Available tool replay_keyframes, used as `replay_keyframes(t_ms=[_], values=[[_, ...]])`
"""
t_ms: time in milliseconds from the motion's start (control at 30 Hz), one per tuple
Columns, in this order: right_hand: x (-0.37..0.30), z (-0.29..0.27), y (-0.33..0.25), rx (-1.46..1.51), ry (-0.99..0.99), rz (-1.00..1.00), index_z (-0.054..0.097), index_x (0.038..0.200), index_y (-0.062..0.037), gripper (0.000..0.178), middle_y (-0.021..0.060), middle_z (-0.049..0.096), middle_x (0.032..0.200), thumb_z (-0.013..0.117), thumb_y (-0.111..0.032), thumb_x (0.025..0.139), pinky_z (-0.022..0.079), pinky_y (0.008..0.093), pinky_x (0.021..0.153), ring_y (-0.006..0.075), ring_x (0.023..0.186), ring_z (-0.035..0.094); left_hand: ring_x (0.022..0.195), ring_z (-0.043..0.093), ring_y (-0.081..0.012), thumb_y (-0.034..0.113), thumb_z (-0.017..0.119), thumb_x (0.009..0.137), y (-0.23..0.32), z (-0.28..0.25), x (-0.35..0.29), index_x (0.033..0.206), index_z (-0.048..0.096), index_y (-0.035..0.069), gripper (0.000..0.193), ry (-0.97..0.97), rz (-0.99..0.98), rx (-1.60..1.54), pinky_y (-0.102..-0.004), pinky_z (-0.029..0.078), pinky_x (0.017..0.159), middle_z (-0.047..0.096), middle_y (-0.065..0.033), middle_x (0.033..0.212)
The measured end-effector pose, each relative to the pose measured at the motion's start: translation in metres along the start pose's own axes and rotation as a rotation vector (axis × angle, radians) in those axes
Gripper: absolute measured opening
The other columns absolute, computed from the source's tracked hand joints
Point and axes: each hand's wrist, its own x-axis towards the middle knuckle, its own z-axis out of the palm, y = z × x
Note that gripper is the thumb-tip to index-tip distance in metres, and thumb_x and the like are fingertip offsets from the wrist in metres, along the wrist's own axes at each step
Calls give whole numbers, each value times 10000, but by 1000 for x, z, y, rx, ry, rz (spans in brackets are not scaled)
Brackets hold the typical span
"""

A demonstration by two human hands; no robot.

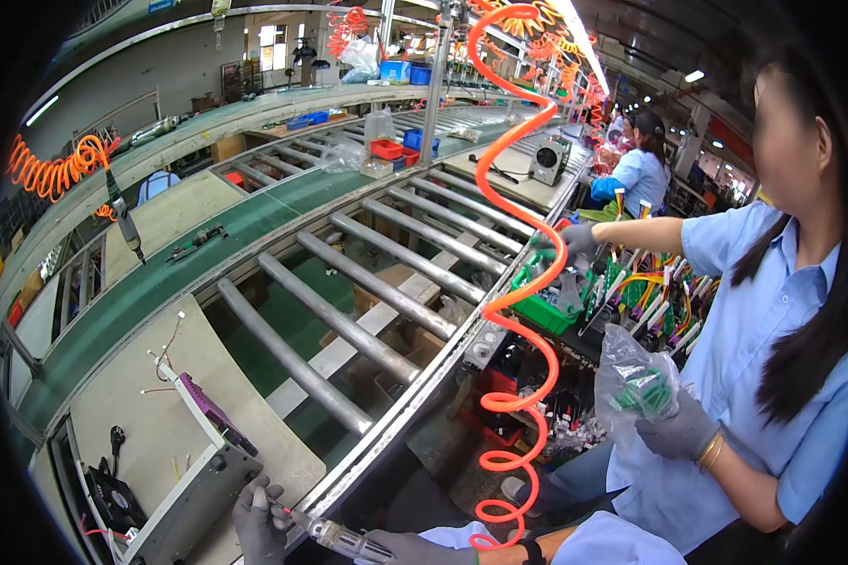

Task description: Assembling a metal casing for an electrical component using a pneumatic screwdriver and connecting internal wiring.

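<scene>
Right hand (pixel 422 549), gloved, closed round a screwdriver (pixel 339 540). Left hand (pixel 260 518), gloved, fingers curled near the bit; cannot tell whether they pinch anything. Metal chassis (pixel 196 507), on tan board (pixel 108 414), beside left hand. Advisable: bit aligned straight, chassis steadied.

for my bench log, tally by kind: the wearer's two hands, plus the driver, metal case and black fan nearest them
Left hand and right hand: 2
Driver: 1
Metal case: 1
Black fan: 1
Total: 5
</scene>
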Motion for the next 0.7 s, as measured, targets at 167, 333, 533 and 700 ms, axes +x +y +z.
replay_keyframes(t_ms=[167, 333, 533, 700], values=[[12, 9, 36, 3, 93, -204, 597, 1121, -49, 475, 147, 715, 1044, 786, -356, 812, 547, 415, 869, 297, 1017, 703, 532, 581, -86, 238, 620, 1024, -2, -2, 2, 1251, 555, -31, 358, -20, -19, -54, -197, 477, 463, 698, -119, 957], [9, 0, 27, -14, 33, -170, 591, 1140, -41, 494, 156, 713, 1075, 783, -358, 814, 532, 426, 912, 316, 1076, 686, 538, 600, -97, 228, 633, 1014, 3, 4, 0, 1253, 555, -27, 358, -64, 9, -44, -217, 495, 469, 705, -120, 964], [3, -13, 14, 121, -119, -12, 571, 1140, -30, 500, 115, 668, 884, 785, -351, 822, 559, 357, 605, 209, 679, 686, 538, 627, -121, 201, 653, 994, 3, -7, 3, 1261, 550, -35, 371, -171, 10, 108, -235, 518, 480, 709, -123, 962], [5, -4, 10, 175, -124, -18, 562, 1138, -39, 467, 78, 628, 827, 773, -326, 836, 521, 319, 505, 149, 570, 625, 466, 531, -107, 251, 602, 1016, 7, 13, -13, 1338, 493, -76, 472, -79, 46, 23, -294, 552, 498, 688, -172, 1057]])
